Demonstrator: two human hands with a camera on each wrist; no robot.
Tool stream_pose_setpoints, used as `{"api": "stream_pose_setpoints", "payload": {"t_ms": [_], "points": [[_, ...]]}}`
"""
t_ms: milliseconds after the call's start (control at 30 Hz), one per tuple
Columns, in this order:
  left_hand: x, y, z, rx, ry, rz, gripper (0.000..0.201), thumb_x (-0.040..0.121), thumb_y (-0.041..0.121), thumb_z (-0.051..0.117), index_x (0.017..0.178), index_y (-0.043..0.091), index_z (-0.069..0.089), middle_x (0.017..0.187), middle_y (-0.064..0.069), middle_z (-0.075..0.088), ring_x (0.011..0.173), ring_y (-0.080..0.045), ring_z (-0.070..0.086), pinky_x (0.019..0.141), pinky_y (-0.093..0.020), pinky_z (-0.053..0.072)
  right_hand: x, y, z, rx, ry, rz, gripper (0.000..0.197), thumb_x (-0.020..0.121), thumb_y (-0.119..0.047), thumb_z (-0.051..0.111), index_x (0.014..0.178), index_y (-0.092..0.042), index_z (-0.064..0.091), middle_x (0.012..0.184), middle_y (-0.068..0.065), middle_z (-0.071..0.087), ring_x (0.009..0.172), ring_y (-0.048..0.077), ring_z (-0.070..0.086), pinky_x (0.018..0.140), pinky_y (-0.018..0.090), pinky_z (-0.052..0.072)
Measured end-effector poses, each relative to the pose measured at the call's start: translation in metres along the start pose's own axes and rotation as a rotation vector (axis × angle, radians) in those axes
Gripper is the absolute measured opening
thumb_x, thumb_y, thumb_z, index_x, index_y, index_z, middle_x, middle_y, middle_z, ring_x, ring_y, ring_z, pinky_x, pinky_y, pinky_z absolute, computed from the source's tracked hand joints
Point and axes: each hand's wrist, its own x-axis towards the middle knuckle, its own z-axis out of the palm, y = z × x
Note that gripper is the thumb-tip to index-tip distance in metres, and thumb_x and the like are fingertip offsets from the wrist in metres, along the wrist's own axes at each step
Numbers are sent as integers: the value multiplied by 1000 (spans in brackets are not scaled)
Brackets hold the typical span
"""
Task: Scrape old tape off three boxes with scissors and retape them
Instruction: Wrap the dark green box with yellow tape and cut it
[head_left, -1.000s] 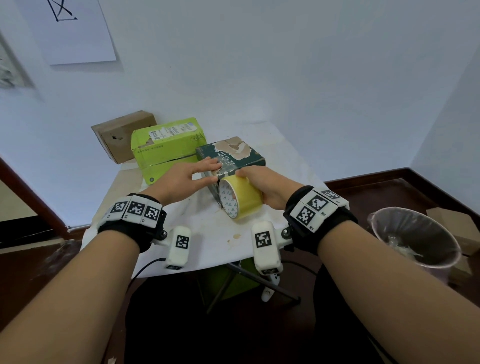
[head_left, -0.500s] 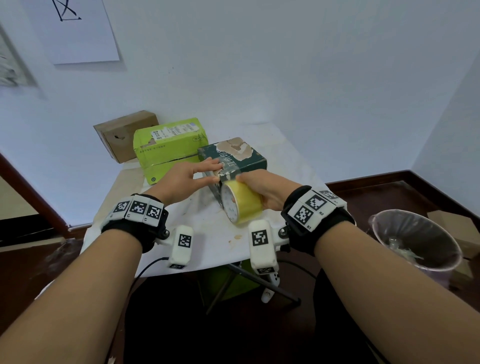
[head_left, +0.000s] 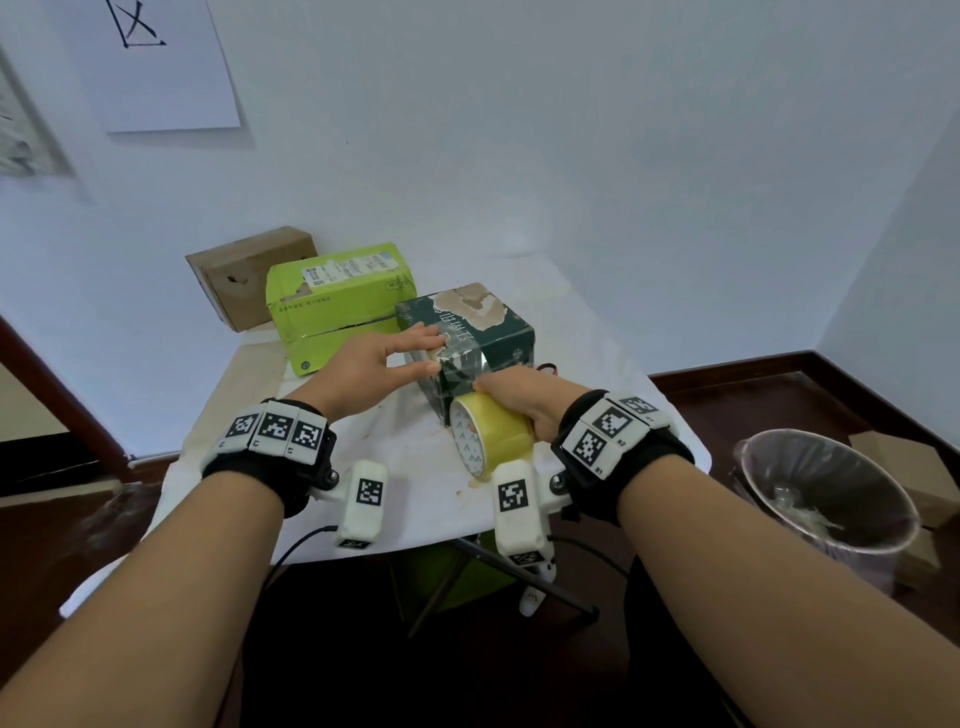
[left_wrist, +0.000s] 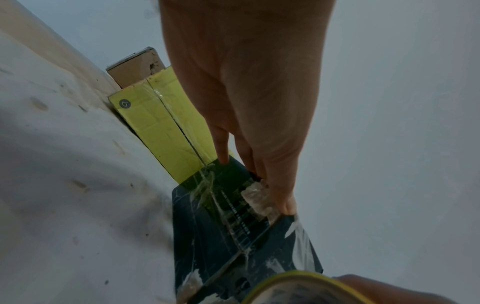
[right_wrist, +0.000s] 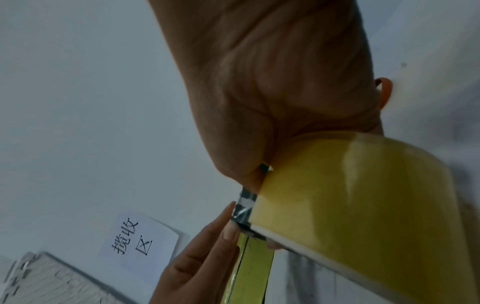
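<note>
White table, hands taping box.

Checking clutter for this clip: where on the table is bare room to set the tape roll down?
Bare white tabletop lies left of the left hand. The far edge is crowded by the brown cardboard box, lime-green box and dark green box.

On the table, three boxes stand in a row from far left to near right: the cardboard box, the tea box, then the dark box, each touching its neighbour. A tape roll sits before the dark box. A bin stands right of the table.
</note>
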Motion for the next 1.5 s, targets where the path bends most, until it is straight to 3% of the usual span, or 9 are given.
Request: {"api": "stream_pose_setpoints", "payload": {"t_ms": [467,600,700,1067,1167,1233,1333,1400,1500], "points": [[4,24,-4,142,1,-122,37,88,50,59,117,29,67,134,17,55,128,5,42,112,-26,29,3,5,2,-173,-21,-100,44,101,-22,35,138,3,41,142,21,44,131,33,42,110,41,35],[14,30,8,363,146,-108,33,85,57,60,91,26,69,113,10,70,105,-13,64,92,-36,49,7,6,1,-189,-6,-119,43,101,-21,35,137,3,43,140,21,45,130,34,44,108,41,37],[16,28,13,439,191,-63,33,83,54,62,91,23,69,102,8,73,86,-17,68,75,-39,53,11,7,0,-169,6,-118,44,101,-23,37,136,2,44,139,20,47,128,34,46,107,41,39],[20,40,17,905,109,6,40,93,56,46,99,19,60,80,-3,69,73,-23,62,51,-29,29,19,9,-6,-104,-37,-74,39,100,-29,39,131,-6,48,137,17,50,120,30,52,104,42,43],[21,42,18,967,111,13,41,93,58,44,95,20,58,76,-2,67,71,-23,61,48,-29,25,24,8,-6,33,-66,19,41,98,-37,43,127,-8,45,123,13,57,112,28,56,97,47,48],[21,42,18,969,117,27,42,93,59,44,94,19,58,75,-2,67,69,-22,60,45,-27,23,23,7,-10,78,-85,53,35,99,-42,43,114,-11,49,96,7,59,90,22,59,83,39,53],[21,41,18,969,125,40,43,91,61,45,94,20,59,73,-2,66,68,-23,61,45,-27,24,19,7,-24,24,-58,71,47,100,-51,31,85,-11,52,65,3,56,55,13,50,55,23,44],[22,41,17,992,118,35,44,90,64,43,93,22,57,71,0,64,67,-21,59,46,-27,25,23,8,-36,-9,3,64,54,102,-46,28,76,-7,55,53,4,62,45,12,55,43,17,40],[22,40,16,1013,110,32,44,91,64,41,93,22,55,65,3,56,62,-18,52,45,-25,25,31,12,-55,-62,150,22,34,101,-17,41,72,-3,53,46,6,60,34,11,53,34,15,37]]}}
